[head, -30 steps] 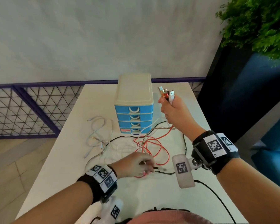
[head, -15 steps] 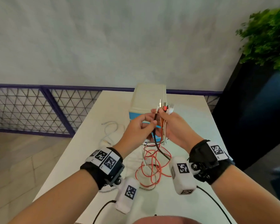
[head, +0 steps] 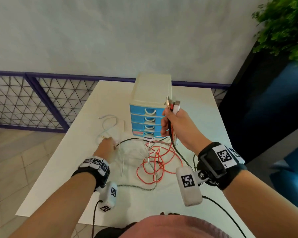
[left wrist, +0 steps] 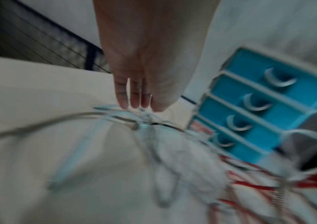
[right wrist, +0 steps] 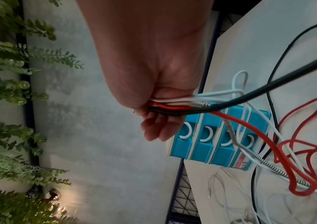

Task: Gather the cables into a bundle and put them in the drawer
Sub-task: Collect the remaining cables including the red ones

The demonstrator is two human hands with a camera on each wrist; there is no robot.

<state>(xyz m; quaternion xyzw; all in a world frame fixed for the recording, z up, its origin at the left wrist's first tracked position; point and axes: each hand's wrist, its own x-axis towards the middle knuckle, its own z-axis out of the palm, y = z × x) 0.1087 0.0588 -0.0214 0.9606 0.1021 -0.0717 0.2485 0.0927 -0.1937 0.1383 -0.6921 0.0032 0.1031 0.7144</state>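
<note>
My right hand (head: 169,124) is raised in front of the drawer unit (head: 150,107) and grips a bundle of cable ends. Their plugs (head: 172,104) stick up above the fist. In the right wrist view, red, white, black and braided strands trail out of this right hand (right wrist: 159,115) down to the table. A red cable (head: 155,160) lies in loops below it. My left hand (head: 114,145) is low over the loose white cables (head: 110,124) at the left. Its fingers (left wrist: 134,98) are straight and their tips touch the strands. All the blue drawers are closed.
The white table (head: 62,182) has its near and left edges close to my arms. A mesh railing (head: 33,100) runs behind it and a green plant (head: 286,26) stands at the right. A braided cable (head: 144,188) runs across the near table.
My left hand has left the right hand, where it had brought a black cable end, and dropped to the white cables on the left. The right hand keeps the bundle raised.
</note>
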